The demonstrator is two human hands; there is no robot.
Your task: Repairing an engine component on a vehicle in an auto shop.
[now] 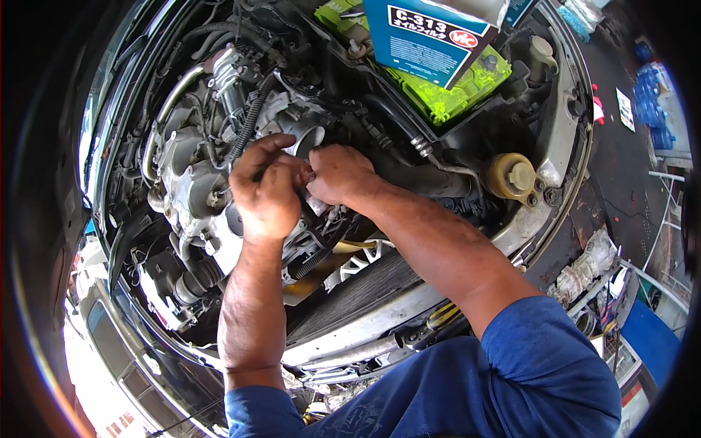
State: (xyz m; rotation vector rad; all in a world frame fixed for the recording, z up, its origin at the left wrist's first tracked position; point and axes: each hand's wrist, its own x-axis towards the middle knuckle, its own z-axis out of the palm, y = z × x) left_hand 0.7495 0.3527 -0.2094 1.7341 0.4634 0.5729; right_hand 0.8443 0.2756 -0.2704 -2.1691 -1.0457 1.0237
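Both of my hands meet over the middle of a car engine [193, 193], just in front of a round, pale metal opening [310, 139]. My left hand [266, 188] has its fingers curled, the fingertips touching or nearly touching my right hand. Closed in a tight pinch, my right hand [339, 174] presses up against them from the right. Whatever sits between the fingers is hidden. A ribbed black hose [252, 120] runs down toward my left hand. Below the hands are cables and small metal fittings [328, 219], partly covered.
A teal and white carton [420, 44] stands on a bright green battery-like cover [453, 91] at the upper right. A yellowed reservoir with a cap [511, 177] sits right of my forearm. A dark radiator [365, 292] and the front frame lie nearest me. Blue bottles [650, 102] stand far right.
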